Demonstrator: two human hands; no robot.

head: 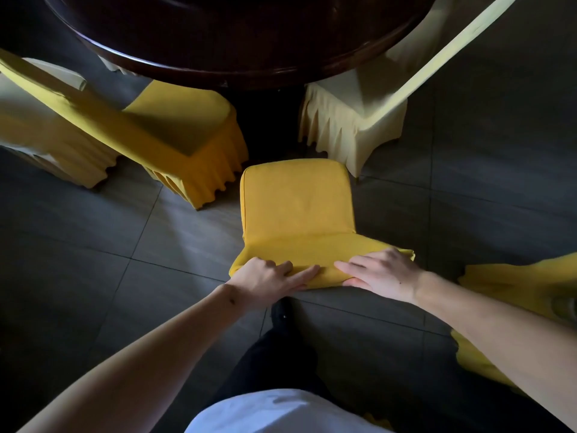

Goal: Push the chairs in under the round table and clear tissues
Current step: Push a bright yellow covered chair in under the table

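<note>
A chair in a yellow cover (296,201) stands right in front of me, its seat pointing at the dark round table (243,35) and short of its rim. Both my hands are on the top of its backrest. My left hand (265,282) grips the top edge at the left, fingers curled over it with the index finger stretched along the fabric. At the right end my right hand (381,273) holds the same edge, fingers lying over the top and thumb underneath. No tissues are in sight.
A second yellow-covered chair (175,129) stands at the left, partly under the table. A pale cream-covered chair (352,120) stands at the right, seat near the rim. Another yellow cover (512,282) lies at the right edge. Dark floor tiles (93,260) surround me.
</note>
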